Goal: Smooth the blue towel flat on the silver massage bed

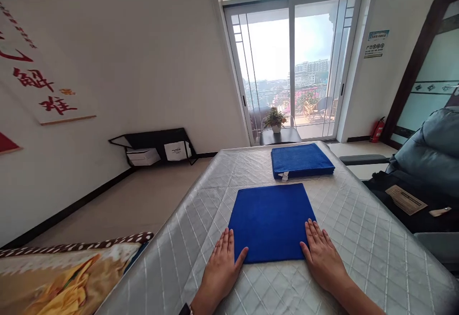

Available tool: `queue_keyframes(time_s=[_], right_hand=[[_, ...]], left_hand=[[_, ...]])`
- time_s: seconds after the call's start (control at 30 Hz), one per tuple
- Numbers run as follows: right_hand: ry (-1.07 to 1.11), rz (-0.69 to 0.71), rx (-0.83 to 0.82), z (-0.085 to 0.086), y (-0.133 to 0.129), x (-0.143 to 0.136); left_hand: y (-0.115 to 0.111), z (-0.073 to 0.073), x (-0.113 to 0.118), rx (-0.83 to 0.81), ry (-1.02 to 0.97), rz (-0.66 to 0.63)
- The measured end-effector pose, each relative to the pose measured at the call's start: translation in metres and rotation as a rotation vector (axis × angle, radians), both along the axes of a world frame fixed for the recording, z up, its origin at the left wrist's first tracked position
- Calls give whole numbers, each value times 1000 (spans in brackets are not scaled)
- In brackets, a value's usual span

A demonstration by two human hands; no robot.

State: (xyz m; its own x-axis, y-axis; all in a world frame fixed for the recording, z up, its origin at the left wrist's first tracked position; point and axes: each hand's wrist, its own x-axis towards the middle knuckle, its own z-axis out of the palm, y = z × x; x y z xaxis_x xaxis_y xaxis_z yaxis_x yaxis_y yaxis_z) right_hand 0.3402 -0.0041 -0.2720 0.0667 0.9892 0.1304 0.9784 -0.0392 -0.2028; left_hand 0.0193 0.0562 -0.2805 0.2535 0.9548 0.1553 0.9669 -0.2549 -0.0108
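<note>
A flat, square blue cloth (270,222) lies on the silver quilted surface (358,238). My left hand (223,262) rests at its lower left edge, fingers stretched out and thumb over the near corner. At the lower right edge lies my right hand (322,255), flat with its fingers spread a little, the fingertips touching the cloth. Neither hand grips anything. Beyond the cloth sits a neat stack of folded blue cloths (301,158), with a small white tag on its near side.
Behind the far edge stands a chair (280,136) with a potted plant (275,118). A grey armchair (442,147) with a dark bag (385,186) is at right. Patterned bedding (107,267) lies at lower left. A black rack (156,139) holds white boxes by the wall.
</note>
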Motion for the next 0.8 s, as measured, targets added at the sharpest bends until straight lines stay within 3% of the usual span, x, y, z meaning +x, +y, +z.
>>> queue_keyframes(time_s=[0.27, 0.4, 0.5, 0.6, 0.67, 0.8], right_hand=[[-7, 2, 11, -3, 2, 3], [-8, 0, 29, -7, 1, 3], [-9, 2, 27, -6, 1, 3], [-2, 6, 25, -4, 0, 2], [-9, 5, 16, -3, 0, 2], [-37, 6, 13, -5, 0, 2]], left_hand=[[-33, -13, -26, 11, 78, -43], [-45, -4, -23, -7, 78, -26], [-48, 18, 8, -38, 31, -174], [-45, 46, 58, -137, -36, -509], [-38, 59, 90, -162, -79, -663], [-18, 59, 129, -55, -122, -730]])
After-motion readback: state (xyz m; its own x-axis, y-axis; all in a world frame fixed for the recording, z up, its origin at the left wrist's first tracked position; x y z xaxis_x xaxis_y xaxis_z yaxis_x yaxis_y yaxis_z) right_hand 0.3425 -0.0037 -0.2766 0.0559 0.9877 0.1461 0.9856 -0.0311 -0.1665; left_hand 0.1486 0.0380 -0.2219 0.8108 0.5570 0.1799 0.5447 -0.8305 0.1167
